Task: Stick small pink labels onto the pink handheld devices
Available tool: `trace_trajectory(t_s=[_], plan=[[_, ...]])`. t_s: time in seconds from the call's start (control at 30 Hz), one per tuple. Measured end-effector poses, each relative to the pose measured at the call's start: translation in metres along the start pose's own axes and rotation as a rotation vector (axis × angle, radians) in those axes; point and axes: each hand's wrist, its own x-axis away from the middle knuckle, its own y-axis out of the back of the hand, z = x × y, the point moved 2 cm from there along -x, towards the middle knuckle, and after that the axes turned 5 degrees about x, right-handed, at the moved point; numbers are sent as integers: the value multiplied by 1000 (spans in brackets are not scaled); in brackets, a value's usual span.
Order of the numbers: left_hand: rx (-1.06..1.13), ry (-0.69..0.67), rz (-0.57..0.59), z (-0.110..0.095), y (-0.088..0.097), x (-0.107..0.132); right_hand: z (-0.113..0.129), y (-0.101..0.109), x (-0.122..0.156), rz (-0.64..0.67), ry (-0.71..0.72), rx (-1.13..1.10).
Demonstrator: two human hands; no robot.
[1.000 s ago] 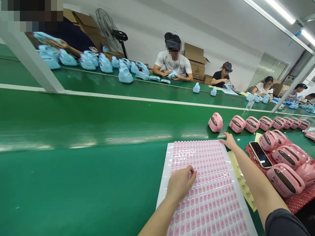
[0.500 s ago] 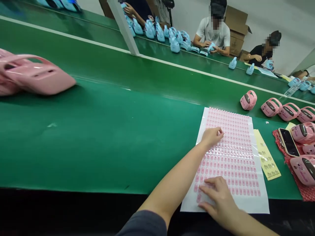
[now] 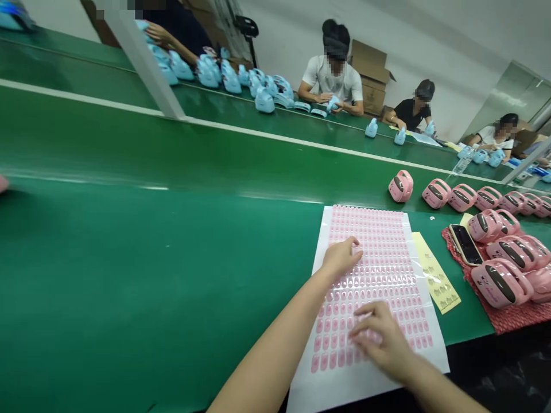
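Observation:
A white sheet (image 3: 303, 378) with rows of small pink oval stickers (image 3: 333, 326) lies on the green table in front of me. My left hand (image 3: 343, 256) rests on its upper left part, fingers curled and thumb close to the forefinger. Whatever may be between those fingertips is too small to make out. Over the lower middle of the sheet hovers or rests my right hand (image 3: 385, 341), slightly blurred, its fingers apart and nothing visible in them. A yellow sticker strip (image 3: 437, 278) with grey shapes lies beside the sheet's right edge.
To the right, several pink handled cases (image 3: 501, 284) and a phone (image 3: 465, 244) sit on red padding (image 3: 508, 321). More pink cases (image 3: 437, 194) line the green belt (image 3: 241, 155). Across it, co-workers (image 3: 333, 80) handle light-blue cases (image 3: 264, 100). A post (image 3: 142, 63) stands at left.
My view has swung right, so everything sits further left and the large pink case has nearly left the picture. My right hand has shifted up and right over the sheet; my left stays on it.

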Motion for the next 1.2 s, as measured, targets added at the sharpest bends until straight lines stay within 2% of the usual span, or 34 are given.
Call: trace_trajectory(t_s=[0.07, 0.17, 0.23, 0.3, 0.4, 0.53, 0.7, 0.97, 1.1, 1.2], plan=[[-15, 18, 39, 1, 4, 2, -14, 40, -23, -40, -114, 14], [-30, 19, 132, 1, 11, 9, -45, 96, -55, -136, -198, 48], [-36, 21, 194, 0, 15, 12, -70, 121, -73, -191, -301, 48], [-50, 36, 225, -2, 18, 13, -94, 133, -91, -231, -368, 54], [-94, 63, 185, -6, 20, 9, -126, 134, -117, -273, -422, 73], [-129, 53, 94, -4, 19, 5, -158, 125, -146, -287, -491, 89], [-139, 35, 45, 4, 16, 5, -186, 120, -170, -176, -547, 124], [-111, 22, 17, 8, 13, 1, -201, 120, -185, 52, -535, 159], [-94, 18, 4, 9, 12, 0, -204, 117, -189, 84, -511, 192], [-86, 19, -3, 10, 12, 1, -206, 116, -190, 62, -494, 218]])
